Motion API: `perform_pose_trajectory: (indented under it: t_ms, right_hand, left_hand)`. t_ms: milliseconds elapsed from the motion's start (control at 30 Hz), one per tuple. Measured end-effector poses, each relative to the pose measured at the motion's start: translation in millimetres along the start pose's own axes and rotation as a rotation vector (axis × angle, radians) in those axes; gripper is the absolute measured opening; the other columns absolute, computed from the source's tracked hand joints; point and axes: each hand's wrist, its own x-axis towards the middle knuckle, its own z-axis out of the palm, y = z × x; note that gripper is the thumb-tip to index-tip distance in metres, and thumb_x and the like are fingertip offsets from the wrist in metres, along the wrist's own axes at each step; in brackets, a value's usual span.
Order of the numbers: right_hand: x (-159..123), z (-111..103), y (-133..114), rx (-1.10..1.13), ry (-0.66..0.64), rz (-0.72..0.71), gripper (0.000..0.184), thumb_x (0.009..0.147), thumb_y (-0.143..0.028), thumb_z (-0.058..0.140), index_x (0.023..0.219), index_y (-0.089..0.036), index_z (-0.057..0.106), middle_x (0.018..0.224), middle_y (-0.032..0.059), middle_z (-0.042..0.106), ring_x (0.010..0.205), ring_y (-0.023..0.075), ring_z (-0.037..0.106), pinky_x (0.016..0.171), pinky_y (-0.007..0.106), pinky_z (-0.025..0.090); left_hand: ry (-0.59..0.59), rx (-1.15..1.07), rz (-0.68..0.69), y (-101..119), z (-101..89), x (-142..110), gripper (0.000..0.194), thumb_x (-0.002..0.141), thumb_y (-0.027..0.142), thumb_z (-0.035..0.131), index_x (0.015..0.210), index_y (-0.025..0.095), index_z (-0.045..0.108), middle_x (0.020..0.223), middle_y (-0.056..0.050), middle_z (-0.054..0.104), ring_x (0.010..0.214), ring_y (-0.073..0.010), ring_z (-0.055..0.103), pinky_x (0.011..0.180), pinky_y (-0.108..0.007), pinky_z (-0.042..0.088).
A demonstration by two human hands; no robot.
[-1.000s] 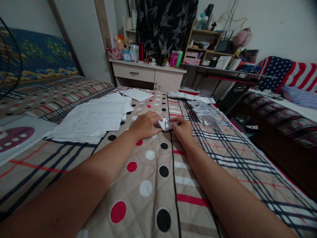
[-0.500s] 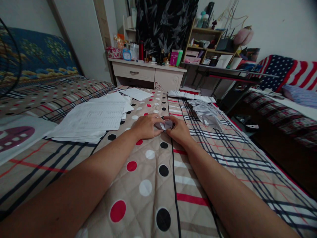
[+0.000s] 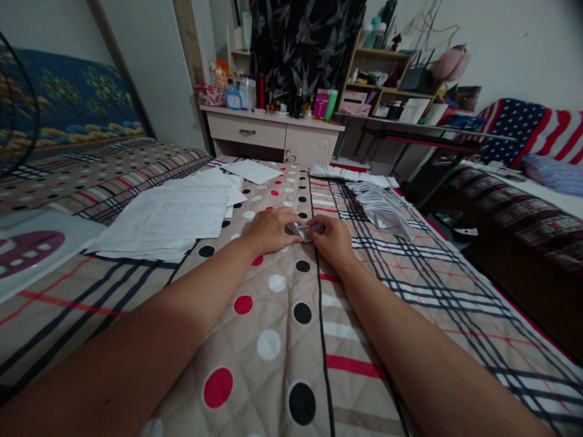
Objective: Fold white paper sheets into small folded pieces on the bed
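Note:
A small folded piece of paper (image 3: 300, 231) lies between my hands on the patterned bedspread (image 3: 273, 376). My left hand (image 3: 272, 230) is closed on its left end, thumb at the near edge and fingers at the far edge. My right hand (image 3: 333, 240) pinches the right part of the same piece. The fingers cover much of it, so its full shape is hidden. To the left lies a spread stack of printed sheets (image 3: 177, 212). On the right sit a fanned row of folded paper pieces (image 3: 378, 209) and another long row of folded paper (image 3: 350, 176) behind it.
A white plastic bag (image 3: 77, 233) with a purple print lies at the left. One more sheet (image 3: 252, 172) rests near the bed's far end. Beyond stand a white dresser (image 3: 268, 127) and a shelf (image 3: 382, 54). The bed's right edge drops to a dark floor.
My right fingers have shifted slightly inward over the folded paper, and its visible shape looks flatter. My left hand stays almost where it was.

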Motion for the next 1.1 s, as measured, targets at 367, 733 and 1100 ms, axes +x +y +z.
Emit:
perform_pose_trajectory:
  t_ms: [367, 733, 1100]
  right_hand:
    - [-5.6, -2.6, -7.1, -0.137, 0.078, -0.071, 0.017, 0.075, -0.034, 0.062, 0.086, -0.025, 0.072, 0.075, 0.0027, 0.071, 0.069, 0.0203, 0.061, 0.056, 0.027, 0.032]
    - [-4.3, -3.9, -8.3, -0.148, -0.011, 0.005, 0.018, 0.077, -0.036, 0.061, 0.08, -0.022, 0.071, 0.075, 0.0043, 0.071, 0.069, 0.0199, 0.061, 0.054, 0.028, 0.028]
    - [-6.4, -7.2, -11.6, -0.305, -0.053, -0.113, 0.023, 0.084, -0.019, 0.045, 0.083, -0.018, 0.068, 0.089, 0.0068, 0.069, 0.079, 0.0186, 0.061, 0.06, 0.029, 0.029]
  left_hand:
    - [0.081, -0.274, -0.078, 6.1, 4.0, 2.8, 0.088, 0.06, 0.027, 0.082, 0.138, 0.025, 0.04, 0.114, -0.007, 0.064, 0.092, -0.0215, 0.065, 0.079, -0.033, 0.053]
    - [0.08, 0.121, 0.245, 18.9, -17.3, 3.9, 0.02, 0.078, 0.018, 0.063, 0.097, 0.024, 0.067, 0.139, -0.007, 0.048, 0.127, -0.0296, 0.045, 0.105, -0.05, 0.036]
    - [-0.023, 0.294, 0.242, 38.7, -23.0, 7.2, 0.014, 0.079, 0.021, 0.062, 0.087, 0.02, 0.073, 0.153, -0.008, 0.033, 0.137, -0.0342, 0.03, 0.108, -0.053, 0.029]
